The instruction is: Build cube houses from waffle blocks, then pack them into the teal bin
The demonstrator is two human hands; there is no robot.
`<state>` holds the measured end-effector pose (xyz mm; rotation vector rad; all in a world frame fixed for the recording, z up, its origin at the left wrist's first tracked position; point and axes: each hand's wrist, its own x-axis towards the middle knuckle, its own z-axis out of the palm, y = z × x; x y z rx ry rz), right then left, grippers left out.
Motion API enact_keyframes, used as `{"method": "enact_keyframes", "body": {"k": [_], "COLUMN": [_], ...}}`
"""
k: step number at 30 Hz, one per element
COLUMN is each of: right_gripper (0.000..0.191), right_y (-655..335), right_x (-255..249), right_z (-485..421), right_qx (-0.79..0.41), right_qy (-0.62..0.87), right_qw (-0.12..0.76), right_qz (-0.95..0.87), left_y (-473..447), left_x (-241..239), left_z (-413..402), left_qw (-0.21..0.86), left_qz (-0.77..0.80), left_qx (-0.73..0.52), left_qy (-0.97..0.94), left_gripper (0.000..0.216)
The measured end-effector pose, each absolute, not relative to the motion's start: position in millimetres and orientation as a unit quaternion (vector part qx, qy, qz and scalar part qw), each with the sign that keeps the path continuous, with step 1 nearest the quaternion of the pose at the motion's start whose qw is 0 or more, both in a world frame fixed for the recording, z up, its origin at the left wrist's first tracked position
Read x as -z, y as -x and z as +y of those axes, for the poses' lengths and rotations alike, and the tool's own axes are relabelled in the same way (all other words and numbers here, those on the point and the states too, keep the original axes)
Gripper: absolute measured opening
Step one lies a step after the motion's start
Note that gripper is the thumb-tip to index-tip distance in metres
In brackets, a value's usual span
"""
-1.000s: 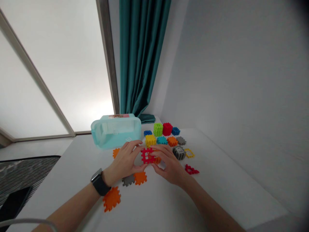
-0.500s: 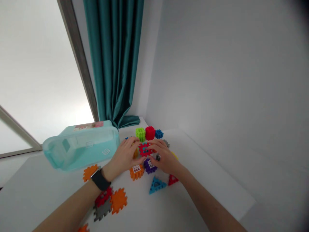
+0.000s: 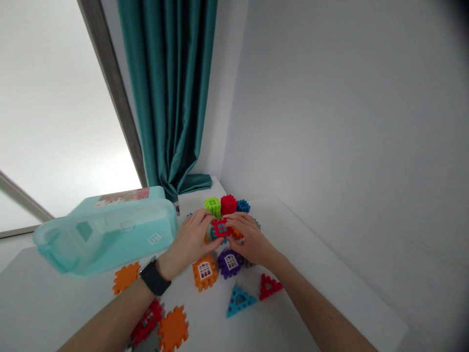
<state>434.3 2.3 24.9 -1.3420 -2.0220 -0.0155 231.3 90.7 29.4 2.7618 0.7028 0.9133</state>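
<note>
Both my hands meet around a red lattice waffle block [image 3: 221,228], which sits against blue and orange pieces. My left hand [image 3: 192,238] grips it from the left and my right hand [image 3: 250,239] from the right. Just below them lie an orange tile with a white window [image 3: 204,273] and a purple tile with a white window [image 3: 230,262]. Behind my hands stand a green cube [image 3: 212,206], a red cube [image 3: 228,204] and a blue cube [image 3: 243,206]. Other pieces are partly hidden by my hands.
A translucent teal plastic box [image 3: 106,235] lies on the white table [image 3: 205,332] to the left. Nearby are a blue triangle [image 3: 240,301], a red triangle [image 3: 270,287] and several orange and red tiles. A teal curtain [image 3: 164,88] and a wall [image 3: 330,98] rise behind.
The view has swung, so the table scene sits further left and the box looks larger than a second ago. My hands stay together on the red block.
</note>
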Motion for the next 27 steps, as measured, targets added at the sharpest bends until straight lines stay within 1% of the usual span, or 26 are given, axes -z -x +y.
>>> {"method": "enact_keyframes", "body": {"k": [8,13,20,27], "right_gripper": [0.033,0.036,0.034,0.029], "right_y": [-433.7,-446.7,-486.4,-513.9], "right_x": [-13.4,-14.5,-24.2,-20.5], "right_z": [3.6,11.4,45.9,78.7], "right_qx": [0.002,-0.01,-0.032,-0.042], "right_qy": [0.526,0.517,0.521,0.543], "right_qw": [0.38,0.382,0.39,0.388], "right_qz": [-0.761,-0.766,-0.759,-0.743], "left_y": [-232.2,-230.6,-227.3,-226.9], "left_x": [-27.3,-23.7,-23.9,-23.9], "left_z": [96.5,101.3,100.9,100.0], "left_qw": [0.081,0.085,0.091,0.075], "left_qz": [0.233,0.232,0.231,0.232], "left_qx": [-0.279,-0.293,-0.274,-0.257], "left_qy": [-0.928,-0.924,-0.929,-0.935], "left_gripper": [0.039,0.049,0.035,0.031]}}
